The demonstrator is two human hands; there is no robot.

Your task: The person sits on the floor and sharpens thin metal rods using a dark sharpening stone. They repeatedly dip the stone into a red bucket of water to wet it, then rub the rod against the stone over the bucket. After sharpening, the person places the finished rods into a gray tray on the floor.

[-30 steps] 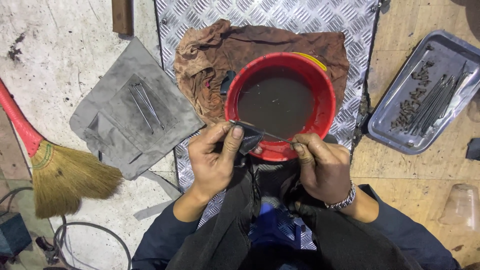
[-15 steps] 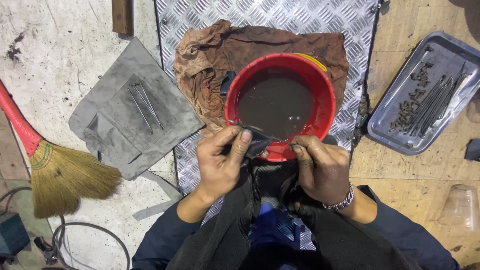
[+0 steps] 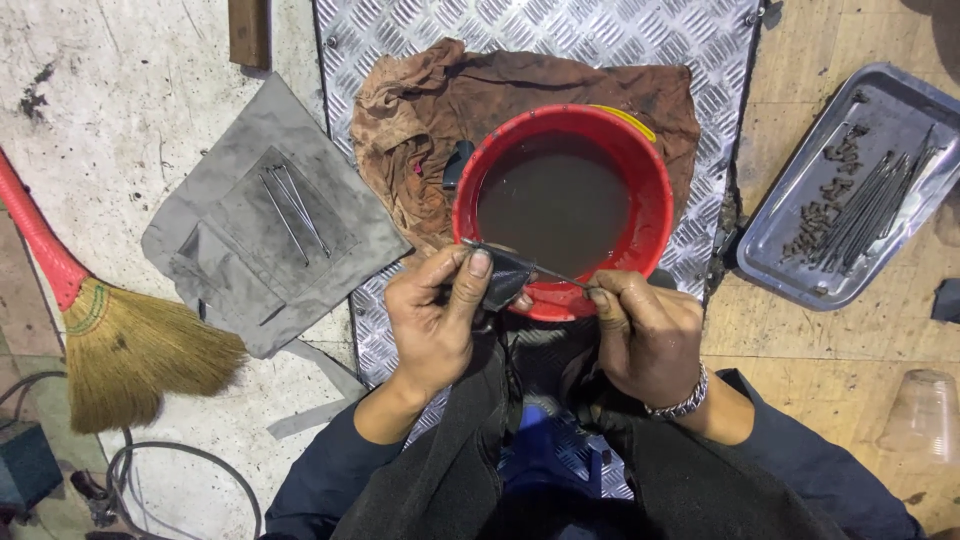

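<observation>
Working over the checkered metal plate (image 3: 640,40) at centre frame, which looks to serve as the wet work surface. On it a stained brown rag (image 3: 440,110) sits under the red bucket (image 3: 655,215), likely there to catch drips; the bucket is filled with murky dark liquid. Left of the plate, a grey cloth (image 3: 255,225) lies flat on the concrete with a few thin rods on top, kept apart from the rest, so I judge that is a separate pile. At right, a steel tray (image 3: 790,235) holds a bundle of similar rods plus small dark bits. Broom (image 3: 120,350) at lower left, clear cup (image 3: 925,415) at lower right, both well away from the hands. The thin metal rod (image 3: 545,270) lies roughly level right over the near rim of the bucket, presumably so runoff falls back in. My left hand (image 3: 435,320) has thumb and fingers pressed together on a small dark cloth (image 3: 505,285) wrapped around the rod's left part. My right hand (image 3: 650,335) pinches the rod's right end between thumb and forefinger. So the rod spans between both hands, touching each, just above the bucket edge.
</observation>
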